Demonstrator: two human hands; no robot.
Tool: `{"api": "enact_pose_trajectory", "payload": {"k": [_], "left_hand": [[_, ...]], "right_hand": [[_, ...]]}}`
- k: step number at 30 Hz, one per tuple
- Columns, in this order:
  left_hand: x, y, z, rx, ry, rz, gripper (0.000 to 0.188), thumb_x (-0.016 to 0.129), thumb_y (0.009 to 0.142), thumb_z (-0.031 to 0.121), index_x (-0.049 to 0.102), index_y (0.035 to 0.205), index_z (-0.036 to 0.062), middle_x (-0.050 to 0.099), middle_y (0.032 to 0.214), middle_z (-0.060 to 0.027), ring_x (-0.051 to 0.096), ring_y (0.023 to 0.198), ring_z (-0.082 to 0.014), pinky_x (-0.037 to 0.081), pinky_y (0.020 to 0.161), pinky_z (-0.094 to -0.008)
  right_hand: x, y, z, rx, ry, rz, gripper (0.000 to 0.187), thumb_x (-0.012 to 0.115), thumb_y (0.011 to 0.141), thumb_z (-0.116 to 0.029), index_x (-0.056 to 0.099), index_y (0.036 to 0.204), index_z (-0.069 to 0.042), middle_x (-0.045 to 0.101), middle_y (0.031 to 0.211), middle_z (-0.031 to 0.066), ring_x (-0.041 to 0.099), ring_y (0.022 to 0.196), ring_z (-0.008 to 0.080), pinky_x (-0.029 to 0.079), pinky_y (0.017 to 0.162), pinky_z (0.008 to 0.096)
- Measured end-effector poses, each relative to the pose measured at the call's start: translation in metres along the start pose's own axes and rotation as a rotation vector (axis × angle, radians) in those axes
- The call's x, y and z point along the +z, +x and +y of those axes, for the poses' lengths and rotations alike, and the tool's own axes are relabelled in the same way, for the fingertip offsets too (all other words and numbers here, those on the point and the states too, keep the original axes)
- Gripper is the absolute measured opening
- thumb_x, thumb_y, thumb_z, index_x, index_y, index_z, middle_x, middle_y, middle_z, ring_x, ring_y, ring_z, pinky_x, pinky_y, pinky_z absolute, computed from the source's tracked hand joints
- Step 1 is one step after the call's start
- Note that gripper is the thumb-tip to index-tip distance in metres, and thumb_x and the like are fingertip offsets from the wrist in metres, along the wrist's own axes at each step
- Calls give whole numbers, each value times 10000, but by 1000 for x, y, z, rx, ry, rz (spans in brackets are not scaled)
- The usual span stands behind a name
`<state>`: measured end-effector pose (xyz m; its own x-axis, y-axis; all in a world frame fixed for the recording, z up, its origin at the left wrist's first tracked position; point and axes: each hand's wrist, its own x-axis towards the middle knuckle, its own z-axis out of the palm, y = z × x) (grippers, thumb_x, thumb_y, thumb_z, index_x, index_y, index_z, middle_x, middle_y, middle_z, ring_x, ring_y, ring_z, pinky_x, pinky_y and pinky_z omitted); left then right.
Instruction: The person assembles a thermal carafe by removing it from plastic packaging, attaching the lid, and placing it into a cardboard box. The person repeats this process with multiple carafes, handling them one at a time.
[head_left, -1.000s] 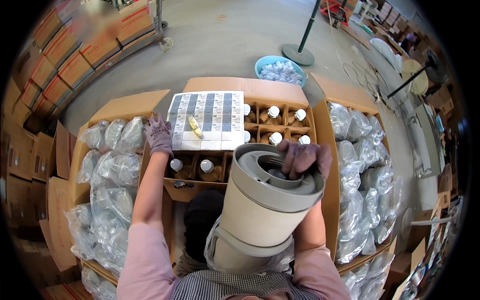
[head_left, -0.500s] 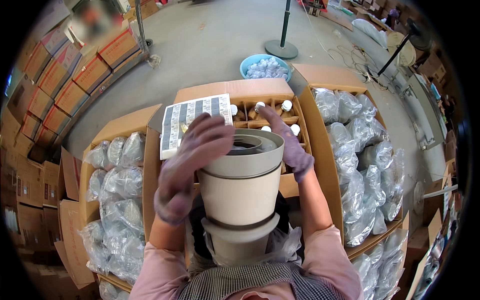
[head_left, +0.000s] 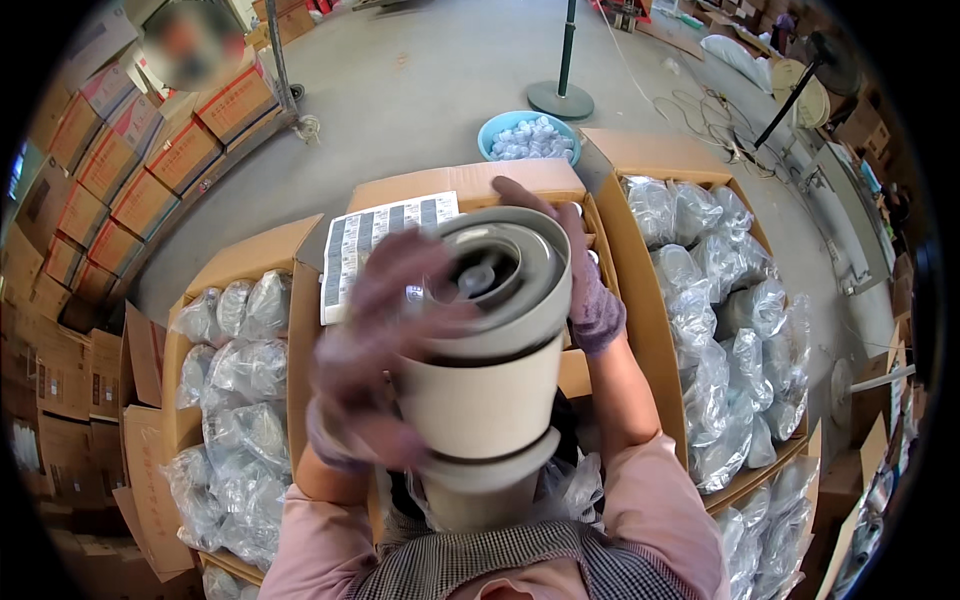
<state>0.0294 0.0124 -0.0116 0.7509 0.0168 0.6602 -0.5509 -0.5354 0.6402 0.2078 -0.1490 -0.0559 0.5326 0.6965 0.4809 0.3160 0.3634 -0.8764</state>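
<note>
- One canister (head_left: 478,395) stands upright in front of the person's body, a single pale knob (head_left: 476,281) inside the dark round opening of its grey top (head_left: 545,285).
- Two gloved hands are at it: the left hand (head_left: 385,345), blurred, has its fingers spread apart at the canister's left side; I cannot tell whether it touches.
- The right hand (head_left: 585,275) is against the canister's upper right side, partly hidden behind the top; I cannot tell how firmly it grips.
- Three open boxes surround the canister: a left box (head_left: 306,360) and a right box (head_left: 645,330), each filled with clear bags, three in its far row, and a middle box (head_left: 470,183) beyond it, where at least two white caps (head_left: 593,256) show.
- One printed sheet (head_left: 385,218) lies on the middle box, beyond the canister and to its left.
- One blue basin (head_left: 487,137) on the floor well beyond the canister holds a heap of pale, clear pieces (head_left: 530,138), too many to count.
</note>
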Motion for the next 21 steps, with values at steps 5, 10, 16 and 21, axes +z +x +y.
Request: {"api": "enact_pose_trajectory", "payload": {"k": [5, 10, 16, 21], "left_hand": [[-13, 2, -58, -340, -381, 7, 851, 665, 823, 520, 446, 1423, -43, 466, 1430, -168, 405, 1351, -255, 269, 1143, -386], [0, 6, -117, -721, -642, 170, 571, 656, 872, 161, 462, 1390, 16, 591, 1262, -109, 597, 1132, -213, 493, 969, -343], [28, 1, -127, -550, -1032, 321, 488, 629, 940, 188, 462, 1363, 12, 587, 1262, -145, 636, 1107, -239, 558, 931, -399], [46, -8, -164, -169, -323, 72, 481, 722, 866, 150, 563, 1305, 30, 596, 1213, -163, 589, 1122, -247, 501, 947, -359]], "right_hand": [[-5, 41, 25, -174, -565, -197, 354, 359, 1027, -228, 516, 1272, -27, 588, 1297, 198, 600, 1143, 350, 469, 974, 385], [-2, 100, 51, 434, 192, 398, 665, 342, 1011, -579, 573, 1194, 17, 621, 1075, 145, 604, 975, 231, 477, 873, 335], [19, 53, 63, -309, -883, 110, 768, 723, 813, -393, 424, 1433, -51, 473, 1352, 277, 526, 1146, 428, 444, 986, 481], [17, 47, 112, -73, -171, 77, 755, 712, 850, -281, 360, 1458, -5, 468, 1419, 208, 517, 1258, 319, 444, 1034, 408]]}}
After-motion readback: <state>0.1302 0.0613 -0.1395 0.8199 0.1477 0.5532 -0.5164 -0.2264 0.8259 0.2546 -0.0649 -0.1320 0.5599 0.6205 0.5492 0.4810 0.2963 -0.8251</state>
